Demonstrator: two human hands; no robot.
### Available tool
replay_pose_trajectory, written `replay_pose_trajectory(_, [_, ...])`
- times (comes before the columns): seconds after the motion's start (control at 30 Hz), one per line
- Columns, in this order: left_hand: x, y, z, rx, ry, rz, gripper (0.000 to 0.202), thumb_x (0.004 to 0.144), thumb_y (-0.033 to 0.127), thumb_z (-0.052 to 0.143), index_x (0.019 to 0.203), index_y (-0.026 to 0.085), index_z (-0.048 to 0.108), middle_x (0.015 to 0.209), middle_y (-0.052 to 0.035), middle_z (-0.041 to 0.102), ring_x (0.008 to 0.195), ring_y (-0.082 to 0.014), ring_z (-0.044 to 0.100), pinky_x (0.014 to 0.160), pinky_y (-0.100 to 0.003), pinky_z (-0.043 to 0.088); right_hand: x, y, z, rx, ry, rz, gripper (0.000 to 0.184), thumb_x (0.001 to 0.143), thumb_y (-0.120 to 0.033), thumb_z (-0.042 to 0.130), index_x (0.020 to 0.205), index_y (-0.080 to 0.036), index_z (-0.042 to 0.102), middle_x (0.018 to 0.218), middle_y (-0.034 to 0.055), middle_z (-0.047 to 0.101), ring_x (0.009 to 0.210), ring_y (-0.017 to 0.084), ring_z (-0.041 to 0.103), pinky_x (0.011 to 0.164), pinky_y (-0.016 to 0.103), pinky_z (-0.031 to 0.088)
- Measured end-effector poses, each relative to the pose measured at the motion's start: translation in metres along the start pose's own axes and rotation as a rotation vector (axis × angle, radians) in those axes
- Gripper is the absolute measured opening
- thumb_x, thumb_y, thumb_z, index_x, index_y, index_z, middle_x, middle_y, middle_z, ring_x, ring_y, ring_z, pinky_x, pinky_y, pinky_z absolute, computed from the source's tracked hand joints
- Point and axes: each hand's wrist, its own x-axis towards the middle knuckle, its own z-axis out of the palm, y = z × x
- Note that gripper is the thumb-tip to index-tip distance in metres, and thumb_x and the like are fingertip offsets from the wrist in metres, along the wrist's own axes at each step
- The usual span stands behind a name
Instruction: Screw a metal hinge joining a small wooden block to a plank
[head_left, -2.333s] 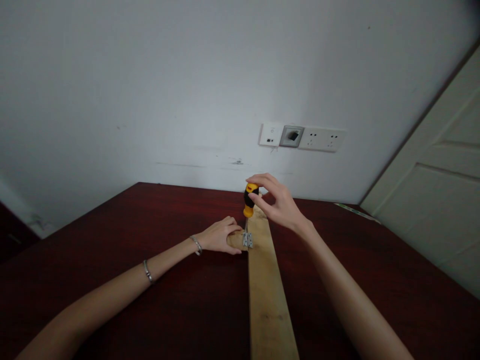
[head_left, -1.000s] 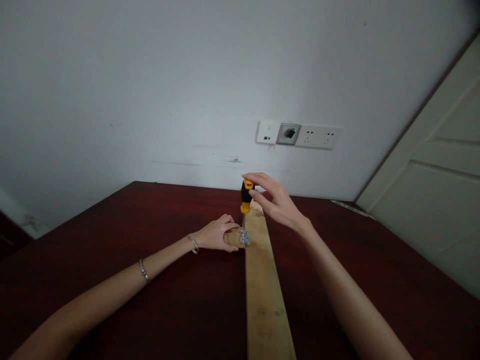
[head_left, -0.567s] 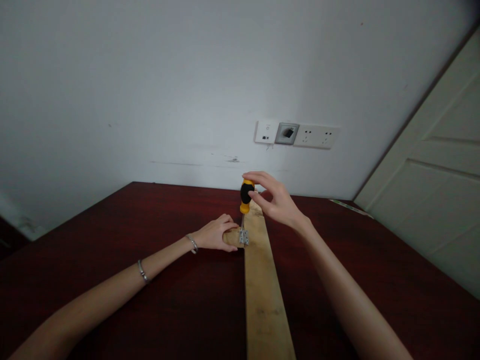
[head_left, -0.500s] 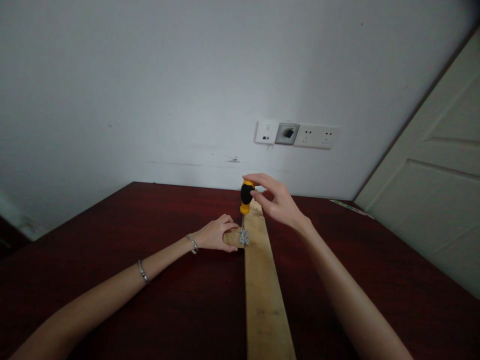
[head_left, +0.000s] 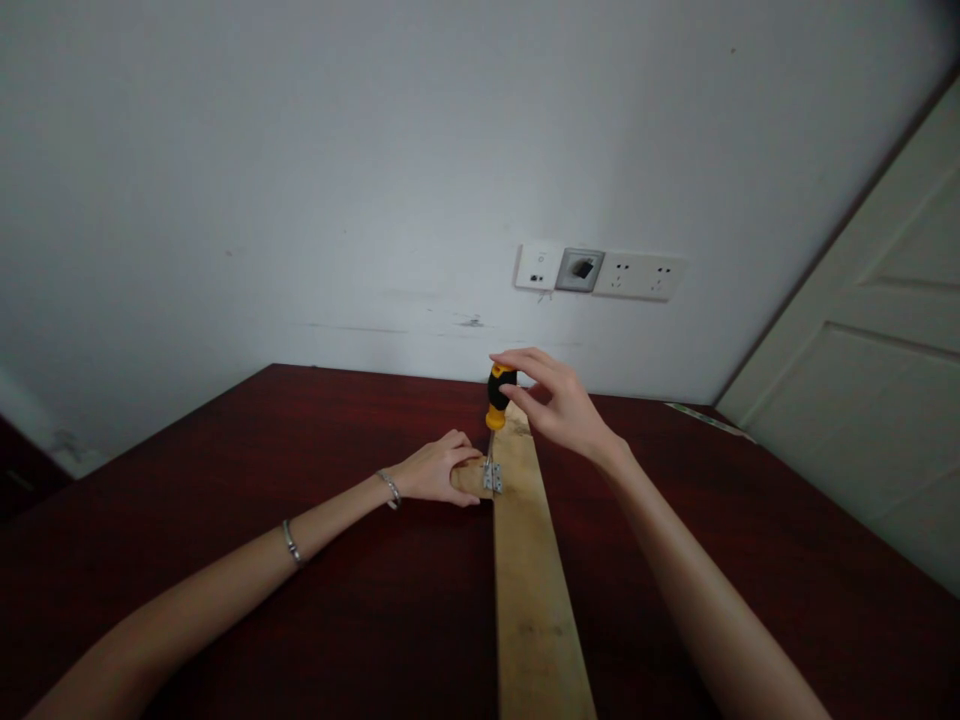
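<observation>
My left hand (head_left: pixel 437 470) grips a small wooden block (head_left: pixel 466 479) between thumb and fingers, against the left side of a long wooden board (head_left: pixel 529 560). A silver metal hinge (head_left: pixel 492 478) lies across the joint of block and board. My right hand (head_left: pixel 551 395) has its fingers on the handle of a yellow and black screwdriver (head_left: pixel 500 390). The screwdriver stands nearly upright, its shaft pointing down to the upper part of the hinge. Whether a screw sits under the tip is too small to tell.
The board lies on a dark red table (head_left: pixel 360 620). Behind it rises a white wall (head_left: pixel 300 180) with a row of wall sockets (head_left: pixel 637 276). A pale panelled door (head_left: pixel 885 380) stands at the right, and a thin printed strip (head_left: pixel 709 420) lies near the table's right back edge.
The whole view has shifted slightly, so everything appears a little further right. Both hands keep their hold, and the screwdriver remains at the hinge.
</observation>
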Motion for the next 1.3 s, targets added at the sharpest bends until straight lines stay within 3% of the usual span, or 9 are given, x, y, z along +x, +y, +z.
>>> replay_pose_trajectory(0.17, [0.0, -0.001, 0.002, 0.015, 0.015, 0.004, 0.066, 0.063, 0.052, 0.072, 0.117, 0.017, 0.056, 0.104, -0.0077, 0.05, 0.097, -0.0235, 0.049, 0.084, -0.036, 0.046, 0.0, 0.003, 0.007, -0.018, 0.072, 0.027, 0.034, 0.08, -0.037, 0.061, 0.113, -0.027, 0.058, 0.105, 0.0055, 0.051, 0.09, 0.017, 0.055, 0.057, 0.024, 0.056])
replay_pose_trajectory(0.37, [0.0, -0.003, 0.002, 0.024, 0.001, 0.006, 0.065, 0.063, 0.052, 0.072, 0.115, 0.016, 0.057, 0.104, -0.0082, 0.05, 0.096, -0.0237, 0.05, 0.081, -0.035, 0.048, -0.001, 0.003, 0.008, 0.035, -0.019, 0.001, 0.038, 0.089, -0.025, 0.046, 0.126, -0.031, 0.047, 0.12, 0.0051, 0.051, 0.099, 0.017, 0.054, 0.066, 0.028, 0.057])
replay_pose_trajectory(0.57, [0.0, -0.001, 0.001, 0.026, 0.001, 0.003, 0.066, 0.062, 0.051, 0.073, 0.116, 0.016, 0.056, 0.104, -0.0082, 0.05, 0.096, -0.0235, 0.05, 0.082, -0.035, 0.047, -0.001, 0.006, 0.015, 0.0, 0.089, 0.042, 0.036, 0.079, -0.036, 0.063, 0.113, -0.028, 0.055, 0.109, 0.0058, 0.049, 0.096, 0.019, 0.054, 0.068, 0.031, 0.058])
replay_pose_trajectory(0.77, [0.0, -0.002, 0.001, 0.028, -0.009, 0.005, 0.066, 0.063, 0.051, 0.072, 0.116, 0.016, 0.056, 0.104, -0.0083, 0.05, 0.096, -0.0232, 0.05, 0.083, -0.034, 0.047, 0.0, 0.003, 0.01, 0.032, 0.008, -0.047, 0.034, 0.09, -0.023, 0.045, 0.124, -0.031, 0.048, 0.12, 0.0055, 0.052, 0.108, 0.019, 0.051, 0.082, 0.037, 0.055])
replay_pose_trajectory(0.97, [-0.001, -0.003, 0.002, 0.021, 0.009, 0.004, 0.065, 0.063, 0.051, 0.073, 0.116, 0.017, 0.056, 0.104, -0.0077, 0.05, 0.097, -0.0233, 0.05, 0.083, -0.035, 0.047, -0.001, 0.005, 0.012, 0.035, 0.081, 0.028, 0.034, 0.081, -0.035, 0.061, 0.113, -0.028, 0.055, 0.11, 0.0054, 0.05, 0.095, 0.018, 0.056, 0.067, 0.03, 0.059])
replay_pose_trajectory(1.13, [-0.001, -0.003, 0.003, 0.01, 0.012, 0.012, 0.064, 0.062, 0.05, 0.073, 0.115, 0.018, 0.057, 0.103, -0.0076, 0.051, 0.095, -0.0231, 0.05, 0.084, -0.035, 0.047, 0.001, 0.007, 0.009, 0.019, 0.041, -0.065, 0.033, 0.089, -0.025, 0.048, 0.121, -0.03, 0.052, 0.119, 0.005, 0.054, 0.11, 0.02, 0.052, 0.084, 0.038, 0.055])
replay_pose_trajectory(1.3, [-0.001, -0.002, 0.002, 0.01, 0.014, -0.001, 0.065, 0.062, 0.051, 0.073, 0.115, 0.019, 0.057, 0.103, -0.0073, 0.05, 0.096, -0.0233, 0.05, 0.083, -0.036, 0.047, 0.001, 0.005, 0.01, 0.018, 0.094, 0.009, 0.031, 0.081, -0.034, 0.061, 0.111, -0.029, 0.057, 0.106, 0.0052, 0.053, 0.095, 0.019, 0.056, 0.066, 0.031, 0.059])
